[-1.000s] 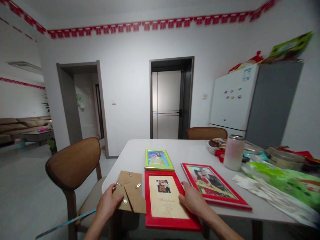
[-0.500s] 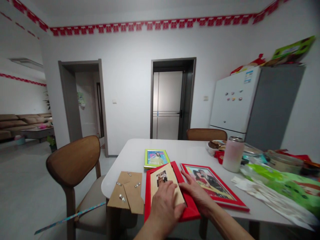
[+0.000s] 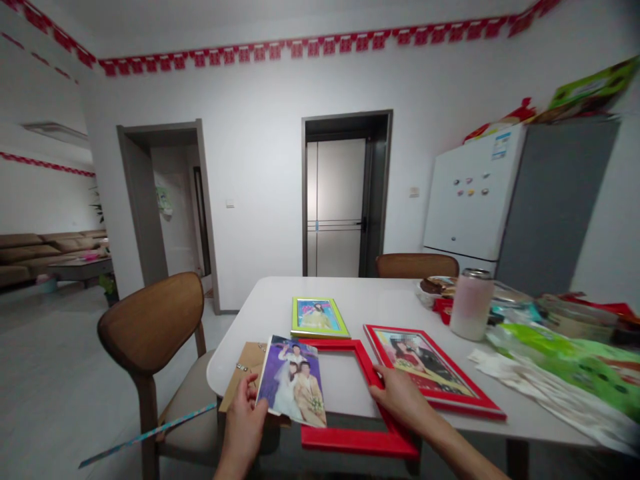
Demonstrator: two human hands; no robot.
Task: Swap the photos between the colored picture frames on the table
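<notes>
My left hand (image 3: pixel 245 410) is closed on the left edge of a photo (image 3: pixel 290 383) with people against a purple background, held tilted above the table's front-left part. The photo overlaps a brown backing board (image 3: pixel 239 379) with metal clips and the left part of a red picture frame (image 3: pixel 357 441). My right hand (image 3: pixel 403 397) grips this frame's right side; the table shows through its opening. Just right of it lies a second red picture frame (image 3: pixel 483 405) with a picture in it. Behind stands no hand, only a small yellow-green picture frame (image 3: pixel 295 323) lying flat.
A pink-white tumbler (image 3: pixel 471 307) stands on the white table (image 3: pixel 280 290) to the right, near white gloves or cloth (image 3: pixel 520 380) and a green plastic package (image 3: pixel 565 353). Wooden chairs are at the left (image 3: pixel 153 320) and far side. A patterned strip (image 3: pixel 150 433) crosses the left chair.
My left hand has moved left, off the pale panel in the red frame, and now holds the purple photo. The frame's opening is now uncovered. My right hand has shifted slightly along the frame's side.
</notes>
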